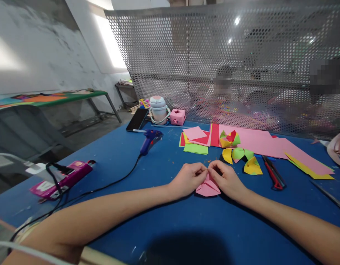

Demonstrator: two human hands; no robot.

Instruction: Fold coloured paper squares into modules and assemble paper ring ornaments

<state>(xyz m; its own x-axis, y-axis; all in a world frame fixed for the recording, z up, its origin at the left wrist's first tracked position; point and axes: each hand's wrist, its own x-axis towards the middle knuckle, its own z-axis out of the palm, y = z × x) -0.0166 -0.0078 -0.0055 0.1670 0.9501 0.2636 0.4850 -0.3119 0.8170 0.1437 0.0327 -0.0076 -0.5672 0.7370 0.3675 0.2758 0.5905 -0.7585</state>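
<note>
Both my hands rest on the blue table (164, 224) and pinch one folded pink paper piece (207, 188) between them. My left hand (188, 178) grips its left top corner with closed fingers. My right hand (227, 179) holds the right side, fingers curled over the fold. Just beyond my hands lie folded yellow and green paper pieces (239, 155) and a red, yellow and green folded piece (230, 138).
Stacked coloured paper squares (195, 140) and large pink sheets (272, 145) lie further back. A blue glue gun (149, 140) with a black cord, a red cutter (272, 172), a pink power strip (62, 179), a phone (137, 119), a white jar (158, 109) and a perforated metal screen (227, 62) surround them.
</note>
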